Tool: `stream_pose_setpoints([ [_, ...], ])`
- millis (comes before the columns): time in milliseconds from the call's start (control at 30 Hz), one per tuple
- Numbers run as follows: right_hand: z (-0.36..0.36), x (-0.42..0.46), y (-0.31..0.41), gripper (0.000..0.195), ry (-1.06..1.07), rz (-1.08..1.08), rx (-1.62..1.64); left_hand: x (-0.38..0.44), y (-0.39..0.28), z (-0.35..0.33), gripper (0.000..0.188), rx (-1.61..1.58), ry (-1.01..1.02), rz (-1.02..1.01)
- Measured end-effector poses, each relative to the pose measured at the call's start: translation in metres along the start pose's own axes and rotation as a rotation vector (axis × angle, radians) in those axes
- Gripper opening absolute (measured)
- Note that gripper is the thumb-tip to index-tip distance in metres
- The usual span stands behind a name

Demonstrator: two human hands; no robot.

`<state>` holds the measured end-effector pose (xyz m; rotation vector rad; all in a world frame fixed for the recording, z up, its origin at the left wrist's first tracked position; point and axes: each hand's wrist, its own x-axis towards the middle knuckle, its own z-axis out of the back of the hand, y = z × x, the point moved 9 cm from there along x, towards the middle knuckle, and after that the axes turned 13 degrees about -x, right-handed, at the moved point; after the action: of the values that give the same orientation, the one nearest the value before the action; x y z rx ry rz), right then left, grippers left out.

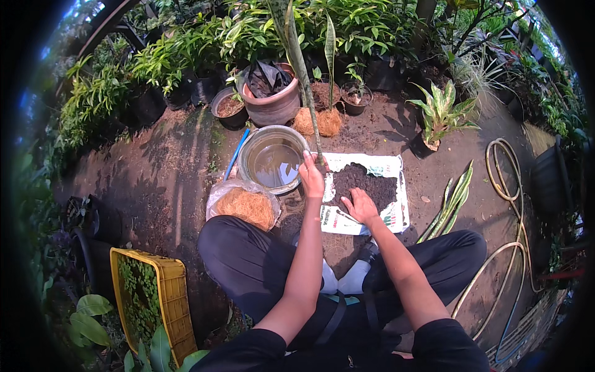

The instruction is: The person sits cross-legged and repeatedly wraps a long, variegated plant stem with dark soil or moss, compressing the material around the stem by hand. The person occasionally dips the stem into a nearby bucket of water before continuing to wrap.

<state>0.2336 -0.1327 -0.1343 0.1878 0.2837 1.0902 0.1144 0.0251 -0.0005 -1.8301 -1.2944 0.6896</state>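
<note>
My left hand (314,176) grips the lower end of a long snake plant leaf (305,86), which stands nearly upright between the basin and the soil. Fingers spread, my right hand (360,204) rests on the near edge of a heap of dark soil (372,186). Under the soil lies a white printed plastic sack (397,223). A round basin of water (274,162) is left of my left hand. Nearer to me, a clear plastic bag holds orange-brown coconut fibre (246,208). Two fibre-wrapped bundles (329,122) sit beyond the basin; a snake plant leaf rises from the right one.
A large clay pot (274,109) with black plastic stands behind the basin, beside small pots. Cut snake plant leaves (453,204) lie right of the sack. Farther right are a potted variegated plant (439,114) and a coiled hose (520,218). A yellow crate (174,297) stands at lower left.
</note>
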Motion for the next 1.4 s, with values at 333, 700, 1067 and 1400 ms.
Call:
stream_pose_setpoints([
  [333, 0.022, -0.013, 0.006, 0.053, -0.096, 0.113, -0.054, -0.001, -0.022, 0.010, 0.066, 0.042, -0.033, 0.015],
  [700, 0.008, 0.019, 0.023, 0.077, 0.032, -0.028, 0.083, 0.000, -0.022, 0.009, 0.067, 0.025, -0.016, 0.030],
  [1067, 0.026, -0.006, 0.026, 0.044, -0.222, 0.006, -0.084, -0.001, -0.009, 0.003, 0.065, -0.027, 0.010, 0.069],
  [1400, 0.057, 0.013, 0.000, 0.047, -0.302, -0.145, -0.118, 0.000, -0.019, 0.004, 0.066, 0.025, -0.007, 0.042],
])
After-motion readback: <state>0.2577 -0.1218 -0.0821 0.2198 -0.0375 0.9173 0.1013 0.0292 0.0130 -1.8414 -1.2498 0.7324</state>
